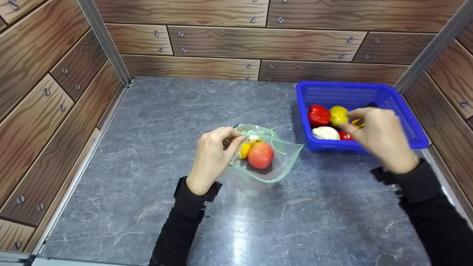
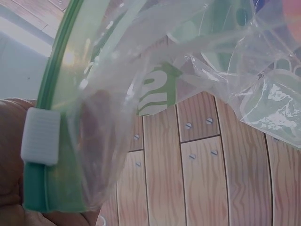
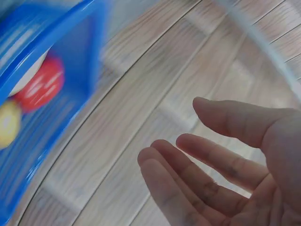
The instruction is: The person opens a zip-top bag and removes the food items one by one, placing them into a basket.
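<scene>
My left hand (image 1: 211, 155) pinches the green-edged rim of a clear zip bag (image 1: 290, 157) between thumb and fingers. In the left wrist view, the bag's white slider (image 2: 41, 136) sits right by that hand. The bag's mouth gapes, and inside are a round pinkish-red fruit (image 1: 261, 156) and a yellow piece (image 1: 244, 150). Over the front right of a blue basket (image 1: 343, 85), my right hand (image 1: 384, 133) is raised with nothing in it. Its fingers and thumb are apart and loosely bent in the right wrist view.
The basket holds a red bell pepper (image 1: 318, 115), a yellow fruit or vegetable (image 1: 338, 115), a white lumpy piece (image 1: 326, 133) and a small red round one (image 1: 346, 136). Wood-patterned walls (image 1: 214, 42) enclose the grey marbled table (image 1: 147, 147) at the back and sides.
</scene>
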### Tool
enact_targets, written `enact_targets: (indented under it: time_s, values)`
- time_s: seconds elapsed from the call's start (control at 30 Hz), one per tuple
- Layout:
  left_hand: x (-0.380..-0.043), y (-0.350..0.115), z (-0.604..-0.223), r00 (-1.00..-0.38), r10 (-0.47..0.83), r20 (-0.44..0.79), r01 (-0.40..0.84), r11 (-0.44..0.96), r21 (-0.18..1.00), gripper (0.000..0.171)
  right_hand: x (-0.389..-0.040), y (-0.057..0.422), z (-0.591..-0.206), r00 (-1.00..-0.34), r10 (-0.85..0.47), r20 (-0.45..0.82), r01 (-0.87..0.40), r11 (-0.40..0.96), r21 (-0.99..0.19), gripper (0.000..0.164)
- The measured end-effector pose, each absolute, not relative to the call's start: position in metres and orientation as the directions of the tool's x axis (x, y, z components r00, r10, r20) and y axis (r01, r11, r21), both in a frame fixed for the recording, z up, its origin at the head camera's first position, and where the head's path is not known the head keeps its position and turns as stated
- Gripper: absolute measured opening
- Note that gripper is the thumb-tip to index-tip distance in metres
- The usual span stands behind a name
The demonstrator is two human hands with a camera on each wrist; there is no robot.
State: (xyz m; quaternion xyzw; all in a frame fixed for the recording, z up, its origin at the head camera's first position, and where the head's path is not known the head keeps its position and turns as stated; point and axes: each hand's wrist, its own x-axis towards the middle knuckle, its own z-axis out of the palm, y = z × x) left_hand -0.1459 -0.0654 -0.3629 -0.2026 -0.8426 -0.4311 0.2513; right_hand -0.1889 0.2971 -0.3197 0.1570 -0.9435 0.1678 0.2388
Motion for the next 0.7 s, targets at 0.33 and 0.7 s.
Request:
enact_targets:
  time_s: [0.33,0.7]
  values:
    - [-0.145,-0.065,-0.363,-0.788,0.125,0.603,0.561,0.551,0.618,0.012,-0.145,0.211,-0.328,-0.704,-0.484,0.519,-0.667,0.701,-0.252,0.025]
    - [-0.145,-0.064,-0.363,-0.786,0.132,0.603,0.566,0.546,0.618,0.014,-0.156,0.142,-0.38,-0.594,-0.686,0.42,-0.8,0.561,-0.214,0.013]
